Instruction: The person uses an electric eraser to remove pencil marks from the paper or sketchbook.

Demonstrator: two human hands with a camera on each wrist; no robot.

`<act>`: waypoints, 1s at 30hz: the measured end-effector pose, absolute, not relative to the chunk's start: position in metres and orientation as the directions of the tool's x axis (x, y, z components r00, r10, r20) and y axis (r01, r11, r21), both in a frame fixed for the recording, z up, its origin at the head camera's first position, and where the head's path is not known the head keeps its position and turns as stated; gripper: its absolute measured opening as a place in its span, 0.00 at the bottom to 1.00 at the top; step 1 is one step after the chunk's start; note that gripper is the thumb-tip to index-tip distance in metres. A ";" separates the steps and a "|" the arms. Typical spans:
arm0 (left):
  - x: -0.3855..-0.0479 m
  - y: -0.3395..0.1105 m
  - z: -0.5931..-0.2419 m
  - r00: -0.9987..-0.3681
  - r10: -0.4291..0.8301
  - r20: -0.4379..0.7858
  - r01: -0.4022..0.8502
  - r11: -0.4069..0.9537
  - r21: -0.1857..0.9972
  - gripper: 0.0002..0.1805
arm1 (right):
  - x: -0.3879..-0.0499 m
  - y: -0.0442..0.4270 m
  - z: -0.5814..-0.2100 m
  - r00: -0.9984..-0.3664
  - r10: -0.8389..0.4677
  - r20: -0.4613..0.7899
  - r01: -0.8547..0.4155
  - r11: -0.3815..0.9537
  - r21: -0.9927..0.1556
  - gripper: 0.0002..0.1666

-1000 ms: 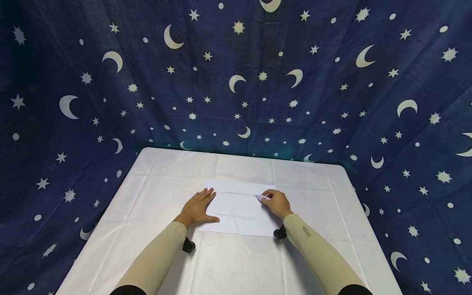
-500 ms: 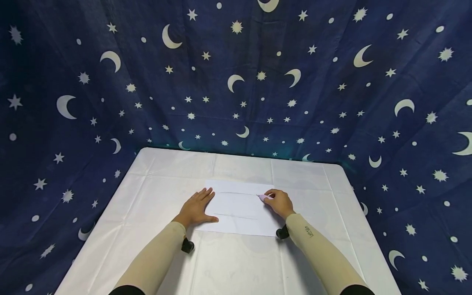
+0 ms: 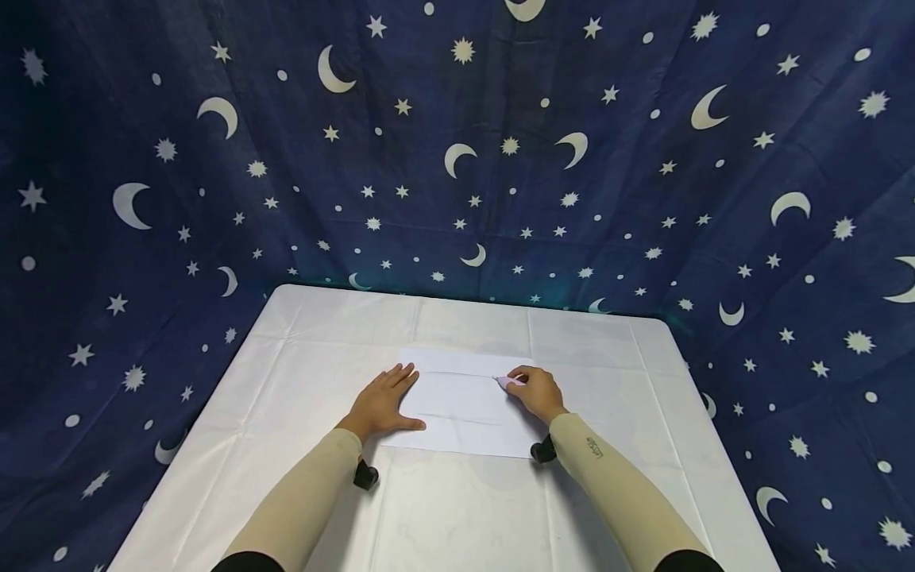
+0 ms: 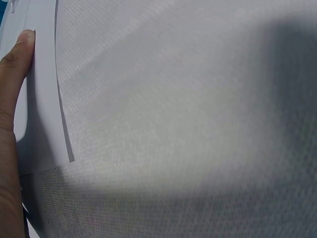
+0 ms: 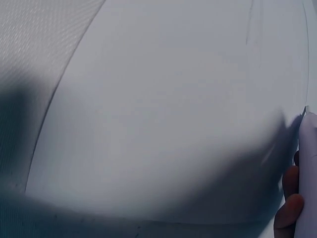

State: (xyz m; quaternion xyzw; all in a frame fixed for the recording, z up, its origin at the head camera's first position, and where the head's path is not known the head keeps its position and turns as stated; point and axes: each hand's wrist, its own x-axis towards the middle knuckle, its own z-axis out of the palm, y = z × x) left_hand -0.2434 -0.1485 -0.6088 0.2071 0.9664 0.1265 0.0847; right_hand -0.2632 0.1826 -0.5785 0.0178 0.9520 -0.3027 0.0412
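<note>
A white sheet of paper point(image 3: 457, 397) lies on the white-covered table, with two thin, roughly parallel lines across it. My left hand point(image 3: 382, 405) rests on the sheet's left side, fingers straight and thumb spread; its thumb point(image 4: 19, 54) presses the paper in the left wrist view. At the upper line's right end, my right hand point(image 3: 538, 392) pinches a lavender utility knife point(image 3: 509, 383). In the right wrist view the knife point(image 5: 308, 168) has a small pointed tip at the line, with curled fingers point(image 5: 290, 208) beside its body. The rest of that hand is out of that view.
A white cloth with fold creases covers the table point(image 3: 457, 508). Behind and at both sides hangs a dark blue curtain point(image 3: 415, 222) with moons and stars. Black wrist cameras point(image 3: 365, 476) sit below both wrists, near the cloth.
My right hand with the knife shifts slightly right along the upper line, then back left to about where it was. My left hand stays in place on the paper.
</note>
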 end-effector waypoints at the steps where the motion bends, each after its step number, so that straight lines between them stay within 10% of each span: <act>1: -0.243 -0.148 -0.608 -0.901 0.420 -0.112 0.377 0.883 0.279 0.62 | -0.263 0.182 -0.578 -0.996 0.010 -0.090 0.061 0.815 -0.576 0.13; 30: -0.245 -0.145 -0.608 -0.896 0.431 -0.110 0.392 0.881 0.264 0.62 | -0.264 0.183 -0.576 -0.996 0.010 -0.088 0.058 0.824 -0.564 0.12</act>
